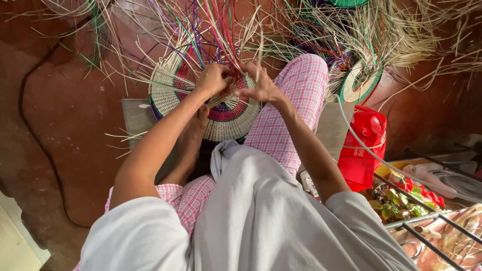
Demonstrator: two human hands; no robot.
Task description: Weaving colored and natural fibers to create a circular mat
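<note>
both hands, left hand [213, 79] and right hand [258, 86], are pinched closed on strands of the round woven mat [228, 118].

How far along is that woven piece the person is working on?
Done: the woven disc already has tight rings of cream, red, green and purple. In hand: the left hand and right hand pinch strands at its top edge. Left: many loose strands fan out unwoven beyond the rim.

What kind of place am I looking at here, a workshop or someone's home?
Probably a home craft corner on the floor: both hands work a round woven disc over a bare reddish floor, loose coloured straw strands are piled around, and a red plastic bag sits beside household clutter.
</note>
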